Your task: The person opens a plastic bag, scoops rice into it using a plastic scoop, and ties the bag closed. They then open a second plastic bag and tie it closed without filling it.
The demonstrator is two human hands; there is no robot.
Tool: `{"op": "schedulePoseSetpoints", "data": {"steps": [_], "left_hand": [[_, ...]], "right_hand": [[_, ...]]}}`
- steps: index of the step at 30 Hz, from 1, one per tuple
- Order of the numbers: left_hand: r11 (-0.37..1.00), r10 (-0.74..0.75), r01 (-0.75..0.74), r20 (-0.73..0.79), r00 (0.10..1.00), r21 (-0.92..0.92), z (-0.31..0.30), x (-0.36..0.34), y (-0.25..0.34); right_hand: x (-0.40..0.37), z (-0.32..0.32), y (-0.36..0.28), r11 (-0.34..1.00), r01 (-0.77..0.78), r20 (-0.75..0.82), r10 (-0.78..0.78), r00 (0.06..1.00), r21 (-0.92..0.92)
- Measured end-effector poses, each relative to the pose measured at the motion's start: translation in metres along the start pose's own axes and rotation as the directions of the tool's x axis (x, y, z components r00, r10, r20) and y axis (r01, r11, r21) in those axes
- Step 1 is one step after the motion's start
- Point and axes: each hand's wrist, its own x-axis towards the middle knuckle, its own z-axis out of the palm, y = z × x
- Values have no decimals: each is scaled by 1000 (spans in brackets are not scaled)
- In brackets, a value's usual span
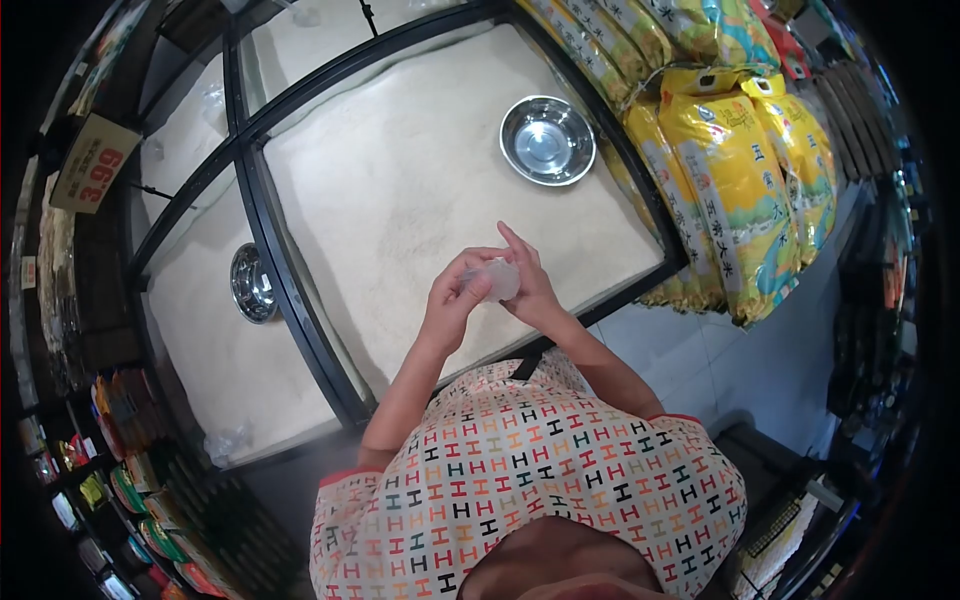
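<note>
In front of my body, above the bin of white rice, my two hands meet around a small translucent plastic bag. It looks bunched up, and what it contains, if anything, I cannot make out. My left hand grips the bag from the left, thumb on top. On the other side, my right hand closes on it with one finger stretched away. Farther off in the same bin, a shiny metal bowl rests on the rice.
Black frame bars divide the bins. A second metal bowl lies in the left bin. Yellow rice sacks are stacked at the right. A price sign stands at the left, above shelves of packaged goods.
</note>
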Motion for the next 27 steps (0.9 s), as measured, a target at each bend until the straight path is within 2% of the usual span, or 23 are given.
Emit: {"op": "schedulePoseSetpoints", "data": {"steps": [2,5,7,8,10,11,13,14,15,17,20,23,26,27], "left_hand": [[995,-79,78,-11,997,-68,-13,-7,-12],[987,-126,123,-18,992,-106,-31,-18,-26],[986,-141,133,-77,987,-103,-35,-23,-28],[986,-165,164,-70,984,-22,-38,-23,-29],[964,-219,226,-63,974,141,-44,-23,-32],[928,-269,276,-65,961,248,-46,-22,-38],[818,-359,354,-78,930,453,-49,-15,-60],[784,-341,329,-77,937,527,-49,-12,-72],[743,-323,302,-75,943,597,-48,-9,-85],[642,-268,226,-62,961,732,-39,-4,-102],[613,-209,147,-21,978,776,-32,-1,-112],[654,-429,343,-44,902,675,-56,6,-138],[739,-594,531,29,804,415,-42,-6,-115],[777,-482,448,-39,875,442,-40,-12,-118]], "right_hand": [[7,-8,9,978,-185,72,192,979,-93],[9,-12,58,895,145,142,-92,985,-422],[6,-13,64,970,51,-47,-64,997,-236],[5,-13,67,991,18,-135,-36,990,-131],[5,-18,72,947,-200,-94,230,969,250],[4,-19,74,853,-303,-39,352,935,424],[3,-11,82,649,-297,-27,439,898,700],[3,-5,86,519,-274,-9,478,878,810],[2,1,85,343,-298,74,538,840,891],[-3,14,80,-40,-301,264,599,756,953],[-11,29,96,-142,-239,278,535,798,961],[-17,30,108,-190,-152,227,485,845,970],[-17,30,98,-184,-101,200,666,718,978],[-15,31,87,-66,-111,125,713,690,992]]}}
